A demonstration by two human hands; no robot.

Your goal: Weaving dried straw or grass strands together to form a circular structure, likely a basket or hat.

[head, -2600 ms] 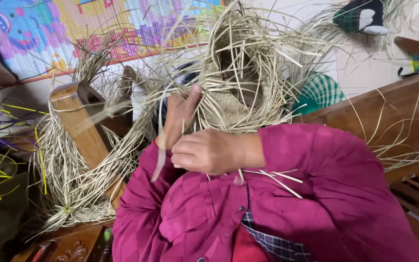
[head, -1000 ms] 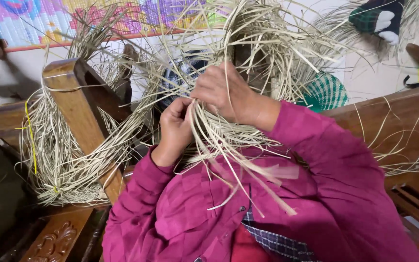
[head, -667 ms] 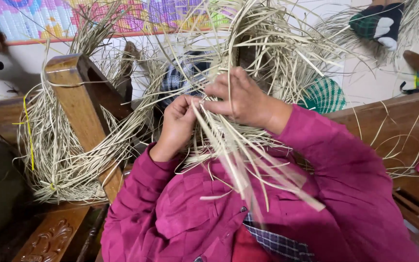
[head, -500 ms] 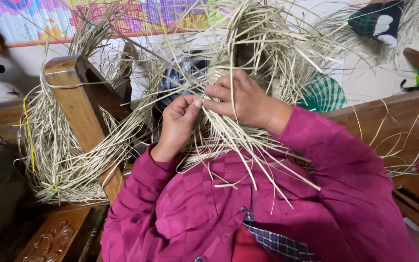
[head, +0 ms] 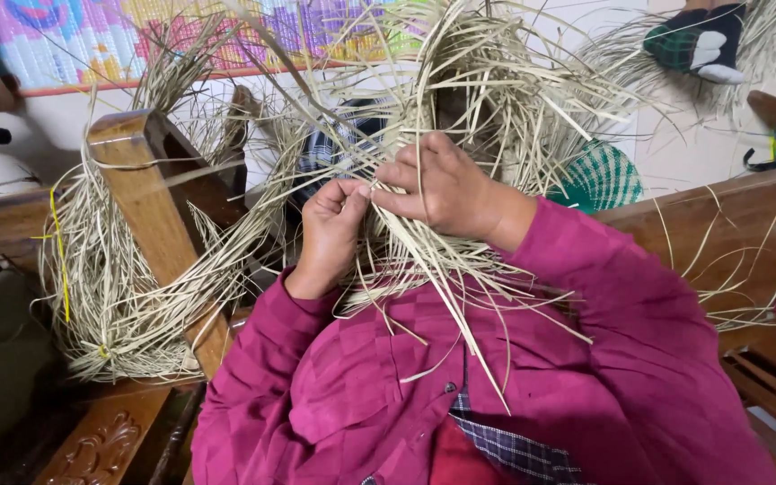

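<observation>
Straw (head: 127,296) drapes wooden bench (head: 150,207) before colourful wall mat (head: 92,40).

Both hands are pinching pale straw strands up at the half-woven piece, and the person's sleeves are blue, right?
Not quite. The sleeves are magenta, not blue, as the head view shows. The rest holds: the left hand and right hand both pinch pale straw strands at the half-woven piece.

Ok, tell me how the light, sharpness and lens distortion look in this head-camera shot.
Head view: soft, even light without hard shadows or glare; the left hand, right hand and straw strands are sharp, with no obvious motion blur; the wide lens stretches the magenta sleeves toward the bottom edge.
</observation>
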